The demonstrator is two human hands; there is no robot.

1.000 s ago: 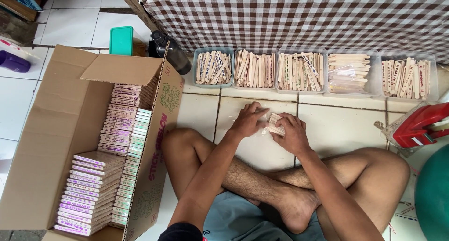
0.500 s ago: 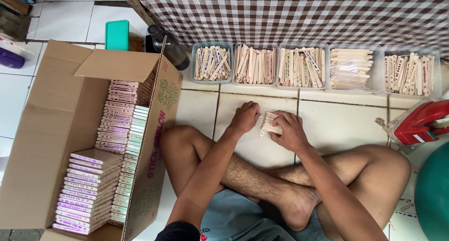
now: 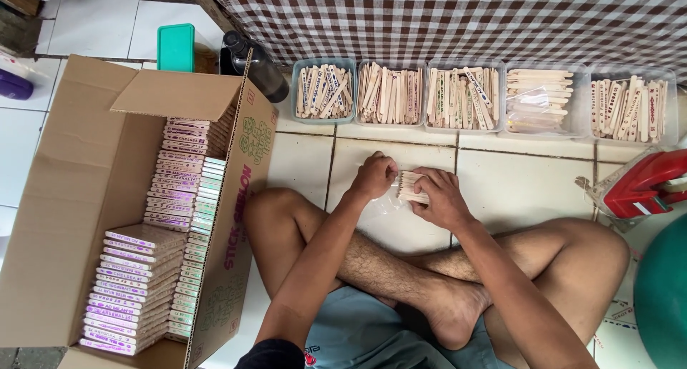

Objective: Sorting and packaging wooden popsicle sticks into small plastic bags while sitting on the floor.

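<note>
Person seated cross-legged on the tiled floor (image 3: 501, 186). Right hand (image 3: 442, 201) closed around a bundle of wooden sticks (image 3: 411, 186); left hand (image 3: 373, 176) pinches the bundle's end, over a clear plastic bag (image 3: 386, 204). Cardboard box (image 3: 79, 197) of packed stacks at left. Five stick-filled trays (image 3: 390, 93) line the far edge.

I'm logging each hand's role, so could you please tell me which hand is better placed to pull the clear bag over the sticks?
Probably the left hand: it touches the clear bag, while the right hand holds the bundle of sticks.
</note>
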